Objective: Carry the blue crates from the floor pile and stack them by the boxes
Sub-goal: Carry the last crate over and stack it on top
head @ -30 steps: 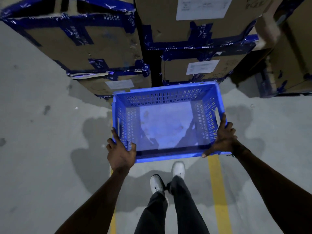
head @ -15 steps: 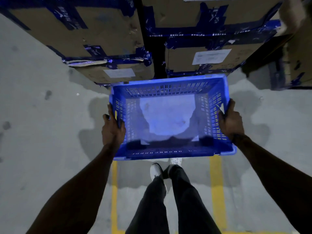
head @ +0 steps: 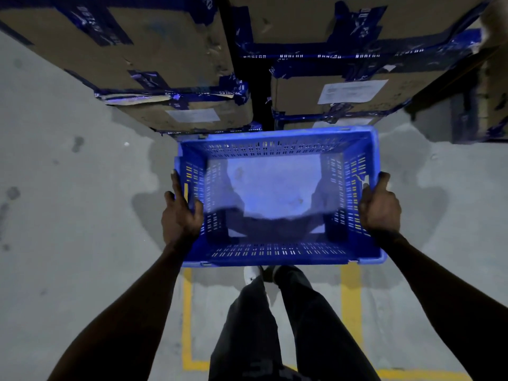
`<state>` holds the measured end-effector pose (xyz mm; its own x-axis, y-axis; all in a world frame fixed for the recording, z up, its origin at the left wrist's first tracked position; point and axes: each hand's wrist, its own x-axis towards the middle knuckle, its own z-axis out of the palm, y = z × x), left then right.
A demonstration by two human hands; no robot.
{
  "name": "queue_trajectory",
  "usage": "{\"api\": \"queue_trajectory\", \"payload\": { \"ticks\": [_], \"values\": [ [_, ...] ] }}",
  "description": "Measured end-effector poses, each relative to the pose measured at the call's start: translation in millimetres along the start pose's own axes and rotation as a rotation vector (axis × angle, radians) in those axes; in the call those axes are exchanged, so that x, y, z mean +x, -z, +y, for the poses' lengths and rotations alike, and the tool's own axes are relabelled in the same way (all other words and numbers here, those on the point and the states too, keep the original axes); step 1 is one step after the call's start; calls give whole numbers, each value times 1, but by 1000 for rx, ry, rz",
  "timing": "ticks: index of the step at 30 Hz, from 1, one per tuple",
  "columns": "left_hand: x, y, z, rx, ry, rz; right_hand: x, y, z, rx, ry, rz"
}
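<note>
A: What's different from a second ago?

B: I've shifted both grips. A second ago my hands sat at the near corners of the blue crate [head: 277,196]; now each one clamps the middle of a short side wall. The stacked cardboard boxes [head: 176,64] also fill more of the view ahead of my hands, and the crate's far rim nearly meets their bottom edge.

A: So what does that mean for the job?

B: I judge the carry is almost done — this looks like the lowering step, right by the boxes. I can't see any earlier crates stacked here, so whether this one starts the stack I can't tell.

A: Hand pose?

B: My left hand [head: 181,215] is closed on the left wall, thumb hooked over the rim to the inside, fingers outside. My right hand [head: 380,207] is wrapped on the right wall the same way, thumb up along the rim. Both forearms reach forward and down, roughly even, so the crate hangs level between them.

A: Where is the crate?

B: Between my hands, empty, above the concrete floor [head: 68,215], with yellow floor lines [head: 187,312] behind and below my wrists — I can't tell if it touches down yet
</note>
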<state>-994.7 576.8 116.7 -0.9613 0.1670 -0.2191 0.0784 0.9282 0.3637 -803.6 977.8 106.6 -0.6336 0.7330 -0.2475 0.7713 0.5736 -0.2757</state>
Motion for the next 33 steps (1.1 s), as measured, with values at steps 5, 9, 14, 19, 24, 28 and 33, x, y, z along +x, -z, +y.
{"api": "queue_trajectory", "payload": {
  "ticks": [5,9,14,19,24,28,33],
  "values": [
    [-6,-4,3,24,1,10,8,2,2,8,9,-1],
    [-5,-3,1,13,13,12,6,-2,5,33,22,12],
    [-10,-3,-2,24,3,-15,0,-4,7,61,45,0],
    [-6,-1,-5,52,4,-54,-14,-1,-4,91,59,43],
    [12,10,-13,222,-179,-48,-55,-15,-17,-82,-165,147],
    [55,20,-5,262,-350,-46,-104,-34,-27,-48,-395,193],
    [103,23,17,301,-539,-76,-143,-58,-48,84,-675,258]
  ]
}}
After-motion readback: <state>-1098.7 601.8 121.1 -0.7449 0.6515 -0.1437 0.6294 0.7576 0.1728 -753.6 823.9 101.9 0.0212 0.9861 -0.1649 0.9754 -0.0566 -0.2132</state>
